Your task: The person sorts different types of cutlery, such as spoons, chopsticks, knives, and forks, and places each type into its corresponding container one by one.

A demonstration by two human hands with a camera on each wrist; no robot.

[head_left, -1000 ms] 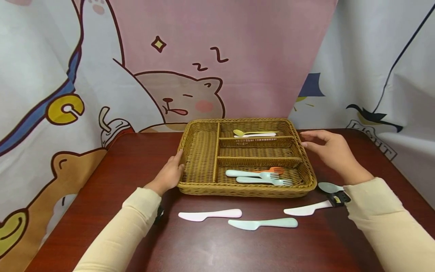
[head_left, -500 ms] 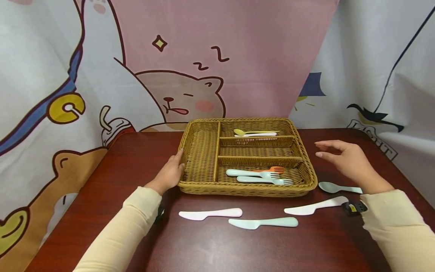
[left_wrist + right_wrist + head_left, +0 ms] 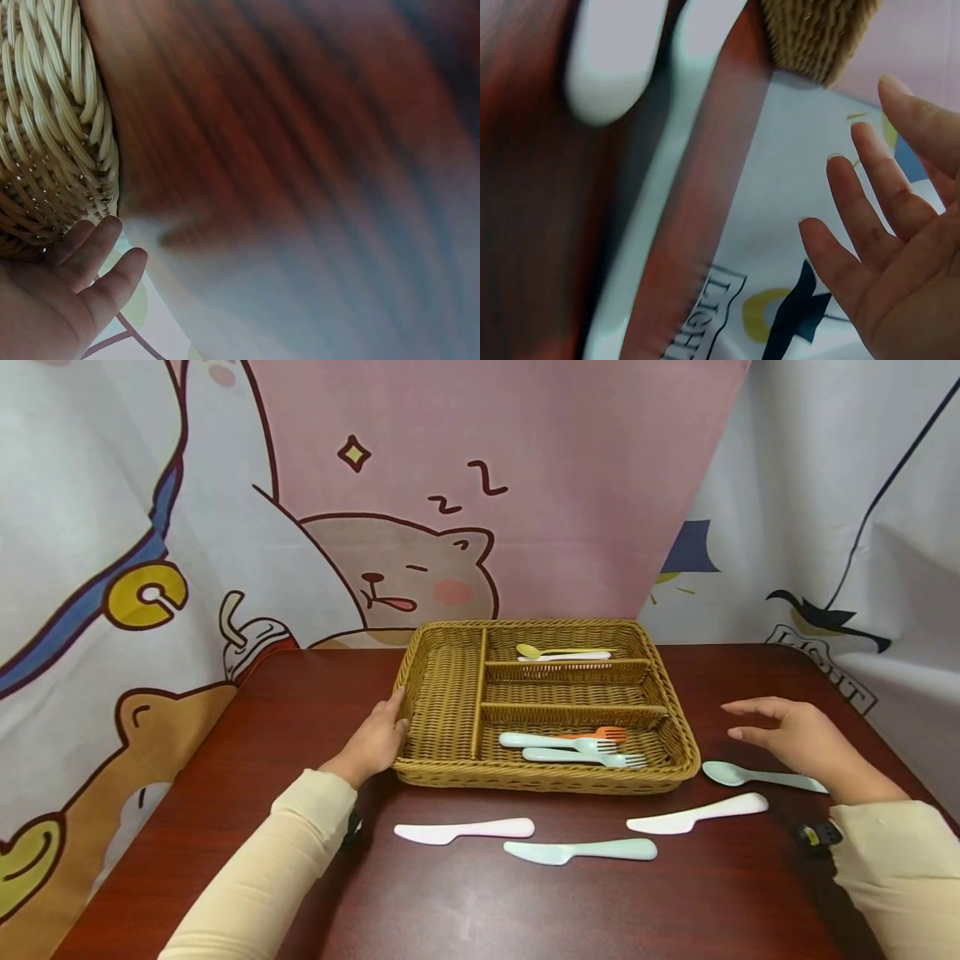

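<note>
Left hand (image 3: 372, 743): unclenched against the basket (image 3: 566, 688); our push could skid it.
Right hand (image 3: 813, 743): empty, relaxed; dipping, we could knock the spoon (image 3: 756, 776).

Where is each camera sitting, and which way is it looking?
Head: worn on the head, looking forward and down at the basket and table; left hand, right hand and both sleeves show.
Left wrist: worn there, facing the basket's woven side and table; part of the left hand shows.
Right wrist: worn there, facing the pale green spoon, table and cloth; the right hand's palm side shows.
Shared: head and right wrist both show the cloth's LIGHT lettering.
</note>
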